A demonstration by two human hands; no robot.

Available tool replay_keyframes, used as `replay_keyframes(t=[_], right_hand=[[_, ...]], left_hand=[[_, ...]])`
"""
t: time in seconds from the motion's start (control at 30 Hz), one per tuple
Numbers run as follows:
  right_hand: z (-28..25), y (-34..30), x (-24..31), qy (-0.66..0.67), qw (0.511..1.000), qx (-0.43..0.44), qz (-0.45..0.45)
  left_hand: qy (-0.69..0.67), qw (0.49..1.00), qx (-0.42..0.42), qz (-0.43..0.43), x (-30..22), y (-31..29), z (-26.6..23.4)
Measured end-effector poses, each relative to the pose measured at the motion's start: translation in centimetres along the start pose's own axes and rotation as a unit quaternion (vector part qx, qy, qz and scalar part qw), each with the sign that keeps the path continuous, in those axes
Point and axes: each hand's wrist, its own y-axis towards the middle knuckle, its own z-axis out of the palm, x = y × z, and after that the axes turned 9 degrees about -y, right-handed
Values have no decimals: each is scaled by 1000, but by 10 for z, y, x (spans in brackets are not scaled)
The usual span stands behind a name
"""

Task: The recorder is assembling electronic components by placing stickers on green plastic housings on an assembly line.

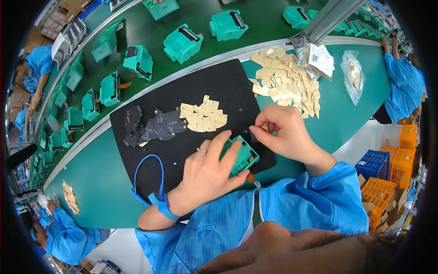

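Observation:
My left hand (211,165), with a ring and a blue wrist strap (163,205), grips a green plastic holder (246,157) on the black mat, fingers over its top and thumb along its near side. A short orange flex tab (250,178) sticks out of the holder's near edge. Just right of it, my right hand (286,133) is closed in a pinch on a small yellowish piece, mostly hidden by the fingertips. On the mat (159,169) beyond my left hand lie cream adhesive pieces (204,114) with green marks, beside black film pieces (165,124).
A large heap of tan paper pieces (289,80) lies at the far right, near clear plastic bags (353,75). Past a metal rail, a conveyor (157,27) carries several green holders (182,43). A metal post (328,23) rises there. A coiled blue cord (148,160) crosses the mat.

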Motion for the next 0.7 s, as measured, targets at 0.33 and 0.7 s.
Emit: replay_keyframes(t=[0.33, 0.7], right_hand=[[-3, 9, -1, 10, 996, 91, -23], [0, 16, -2, 17, 991, 131, -31]], left_hand=[[90, 994, -5, 54, 4, -2, 10], [95, 993, -18, 69, 8, -4, 16]])
